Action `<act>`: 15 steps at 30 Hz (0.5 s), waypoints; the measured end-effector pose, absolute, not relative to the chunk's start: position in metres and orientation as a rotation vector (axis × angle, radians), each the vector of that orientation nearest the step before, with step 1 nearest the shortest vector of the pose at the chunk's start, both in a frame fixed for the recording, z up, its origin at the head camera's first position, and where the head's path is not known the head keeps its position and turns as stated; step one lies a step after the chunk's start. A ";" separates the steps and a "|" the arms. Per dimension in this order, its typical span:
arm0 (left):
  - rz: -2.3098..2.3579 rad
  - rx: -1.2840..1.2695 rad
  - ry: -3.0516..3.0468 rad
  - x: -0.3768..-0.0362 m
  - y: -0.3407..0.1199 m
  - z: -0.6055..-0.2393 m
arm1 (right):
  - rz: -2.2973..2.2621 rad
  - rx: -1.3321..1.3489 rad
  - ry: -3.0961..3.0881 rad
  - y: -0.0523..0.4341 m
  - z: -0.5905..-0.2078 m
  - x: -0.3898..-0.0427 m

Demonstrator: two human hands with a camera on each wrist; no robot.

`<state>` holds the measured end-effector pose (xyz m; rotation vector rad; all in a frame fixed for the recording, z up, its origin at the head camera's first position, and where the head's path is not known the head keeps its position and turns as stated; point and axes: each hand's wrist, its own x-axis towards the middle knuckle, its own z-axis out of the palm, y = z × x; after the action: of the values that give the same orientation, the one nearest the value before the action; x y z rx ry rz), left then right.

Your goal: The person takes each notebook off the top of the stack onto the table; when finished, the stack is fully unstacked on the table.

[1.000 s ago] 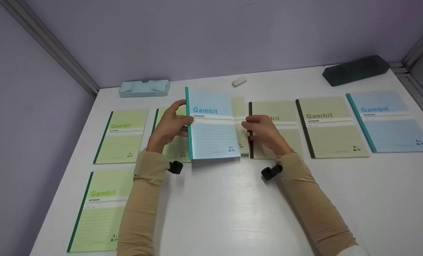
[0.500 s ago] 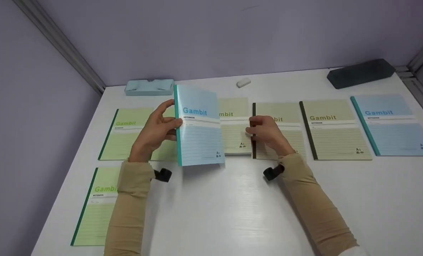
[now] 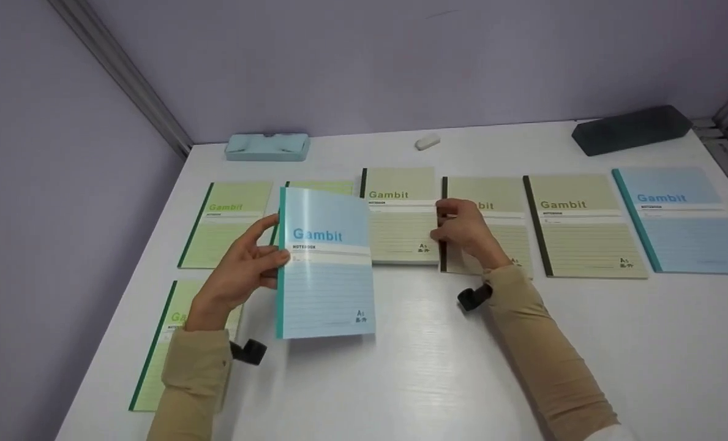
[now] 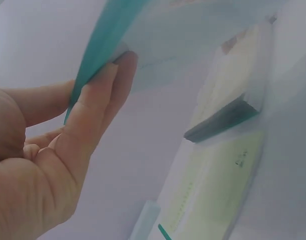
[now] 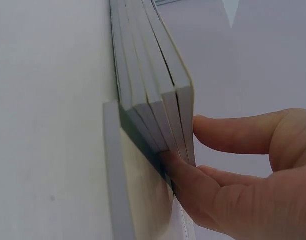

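A blue notebook (image 3: pixel 328 269) hangs above the white table (image 3: pixel 425 367), in front of the stack of notebooks (image 3: pixel 400 231), whose lower left it partly covers from our head view. We see the left hand (image 3: pixel 241 269) pinching its teal spine, with the thumb on the cover and fingers behind. The right hand (image 3: pixel 471 231) holds the right edge of the stack, thumb and fingers narrowed on it; a beige notebook tops the pile. Just to the right, we find another beige notebook (image 3: pixel 492 226) partly under this hand.

Farther right lie a third beige notebook (image 3: pixel 587 229) and a second blue notebook (image 3: pixel 685 223). On the left we make out three green notebooks (image 3: pixel 232 214). Behind them all, we see a light-blue case (image 3: pixel 267 148), a white eraser (image 3: pixel 427 143) and a dark case (image 3: pixel 633 130).
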<state>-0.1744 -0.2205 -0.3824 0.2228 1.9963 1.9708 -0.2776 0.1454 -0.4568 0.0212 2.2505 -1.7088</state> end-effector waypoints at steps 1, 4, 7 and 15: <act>1.961 0.216 1.986 -0.170 -0.225 -0.386 | -1.708 0.020 2.248 0.145 -0.457 -0.277; 1.932 0.196 1.960 -0.155 -0.237 -0.395 | -1.702 0.009 2.244 0.145 -0.457 -0.277; 1.899 0.174 1.932 -0.142 -0.249 -0.405 | -1.697 -0.011 2.226 0.146 -0.457 -0.276; 1.791 0.087 1.918 -0.115 -0.274 -0.427 | -1.688 -0.010 2.232 0.148 -0.458 -0.277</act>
<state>-0.1146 -0.2738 -0.4271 0.0869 1.9175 1.7908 -0.2770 0.1482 -0.4583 -0.0098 2.2323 -1.6881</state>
